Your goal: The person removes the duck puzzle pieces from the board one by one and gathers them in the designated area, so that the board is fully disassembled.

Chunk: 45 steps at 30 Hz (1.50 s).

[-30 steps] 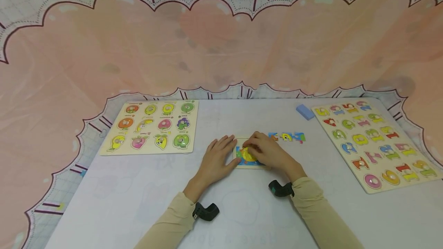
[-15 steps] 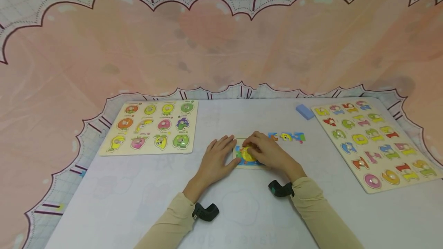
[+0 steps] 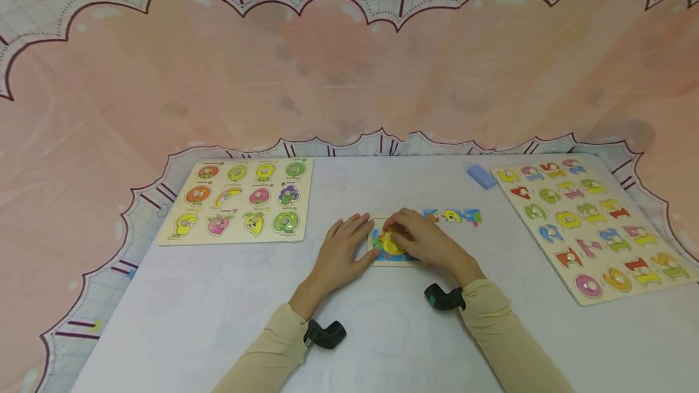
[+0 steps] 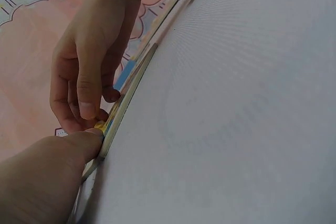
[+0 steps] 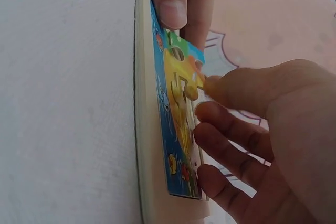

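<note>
A small wooden jigsaw board (image 3: 380, 222) lies between both hands on the white table. Its lower part carries joined jigsaw pieces (image 5: 161, 145) with a blue sea picture and a yellow shape. My right hand (image 3: 428, 242) pinches a jigsaw piece (image 5: 185, 65), yellow with green and blue, between thumb and fingers. In the right wrist view that piece is tilted, its edge raised off the board. My left hand (image 3: 340, 253) lies with straight fingers at the board's left side, its thumb (image 4: 86, 142) on the board's edge. Right fingers partly hide the board in the head view.
Loose jigsaw pieces (image 3: 452, 217) lie beyond my right hand. A blue block (image 3: 482, 176) touches or nearly touches a number puzzle board (image 3: 570, 284) at the right. A fruit puzzle board (image 3: 180, 242) is at the left. A patterned cloth (image 3: 338, 90) hangs behind the table.
Hardly anything differs. My right hand shifts very slightly over the jigsaw board while keeping its pinch; my left hand stays in place.
</note>
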Motion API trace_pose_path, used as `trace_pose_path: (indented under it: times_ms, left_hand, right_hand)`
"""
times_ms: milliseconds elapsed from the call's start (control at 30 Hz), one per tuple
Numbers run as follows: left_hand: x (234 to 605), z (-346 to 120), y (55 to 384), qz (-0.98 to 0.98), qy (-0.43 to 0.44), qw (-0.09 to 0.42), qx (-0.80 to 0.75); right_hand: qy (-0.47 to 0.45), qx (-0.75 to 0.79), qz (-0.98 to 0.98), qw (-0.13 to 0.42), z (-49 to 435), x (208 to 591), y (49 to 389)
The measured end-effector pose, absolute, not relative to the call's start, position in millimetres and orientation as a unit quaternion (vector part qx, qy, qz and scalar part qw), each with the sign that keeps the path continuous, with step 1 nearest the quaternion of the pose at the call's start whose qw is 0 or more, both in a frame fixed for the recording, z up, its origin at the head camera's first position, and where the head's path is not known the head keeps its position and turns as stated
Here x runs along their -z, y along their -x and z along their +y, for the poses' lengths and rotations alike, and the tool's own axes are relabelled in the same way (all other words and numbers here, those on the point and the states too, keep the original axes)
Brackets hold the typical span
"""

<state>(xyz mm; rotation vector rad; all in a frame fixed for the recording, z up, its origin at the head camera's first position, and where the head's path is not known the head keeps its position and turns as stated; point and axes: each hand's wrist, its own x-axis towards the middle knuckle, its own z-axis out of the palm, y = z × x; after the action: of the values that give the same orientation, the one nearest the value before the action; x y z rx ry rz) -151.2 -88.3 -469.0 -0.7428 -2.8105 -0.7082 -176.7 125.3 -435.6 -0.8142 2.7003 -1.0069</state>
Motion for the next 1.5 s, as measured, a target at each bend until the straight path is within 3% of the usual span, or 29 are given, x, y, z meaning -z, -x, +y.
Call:
trace_pose_path:
  times_ms: [1500]
  left_hand:
    - [467.9, -87.6, 150.6, -0.936, 0.247, 0.08, 0.239]
  right_hand:
    - [0.237, 0.399, 0.88, 0.101, 155.4, 428.9, 186.7]
